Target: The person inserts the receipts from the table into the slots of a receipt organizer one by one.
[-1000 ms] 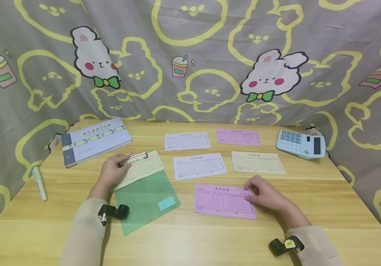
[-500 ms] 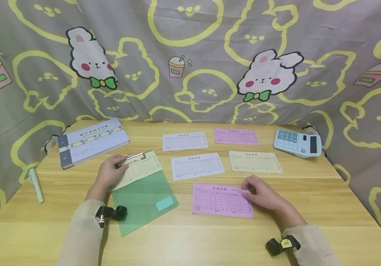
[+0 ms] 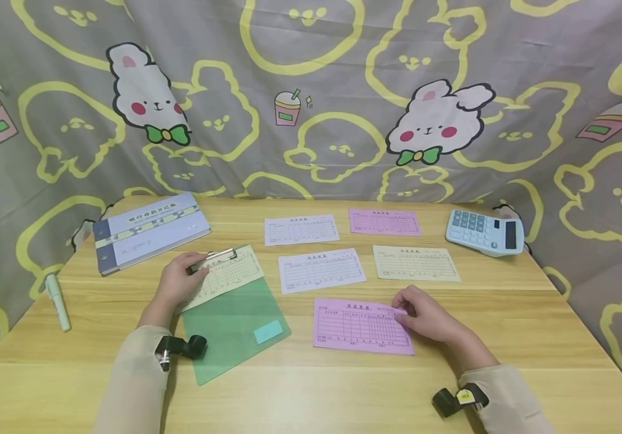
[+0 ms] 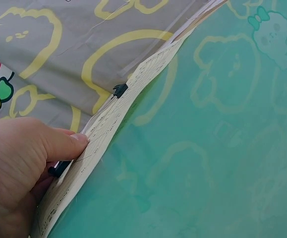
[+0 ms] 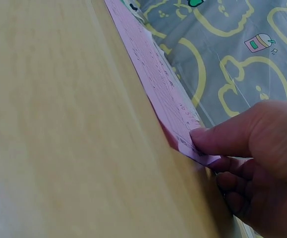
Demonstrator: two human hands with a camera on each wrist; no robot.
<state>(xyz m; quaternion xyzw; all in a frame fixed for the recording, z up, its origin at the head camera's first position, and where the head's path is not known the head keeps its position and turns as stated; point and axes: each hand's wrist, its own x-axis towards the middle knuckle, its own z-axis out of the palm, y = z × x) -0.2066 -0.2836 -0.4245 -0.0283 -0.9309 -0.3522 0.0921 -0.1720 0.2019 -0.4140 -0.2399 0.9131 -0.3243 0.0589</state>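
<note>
My left hand (image 3: pixel 179 278) grips the upper left edge of a green clipboard (image 3: pixel 229 331), thumb on top. Under its metal clip (image 3: pixel 213 260) lies a pale yellow printed slip (image 4: pixel 96 144), and a small blue label (image 3: pixel 268 332) sits near the clipboard's lower right corner. On the right, my right hand (image 3: pixel 429 316) pinches the right end of a pink printed slip (image 3: pixel 362 328) between thumb and finger. In the right wrist view this end of the pink slip (image 5: pixel 168 104) is bent slightly up off the table, with the thumb (image 5: pixel 222 139) on its face.
Two white slips (image 3: pixel 322 271), another pink slip (image 3: pixel 384 223) and a yellow slip (image 3: pixel 416 263) lie behind. A blue calculator (image 3: pixel 484 231) stands at the far right. At the left are a blue-and-white ledger book (image 3: pixel 153 232) and a pale green marker (image 3: pixel 58 302). Patterned cloth hangs behind the table.
The whole head view has shifted slightly, with things sitting a little further left. Both hands keep their places on the clipboard and the pink slip.
</note>
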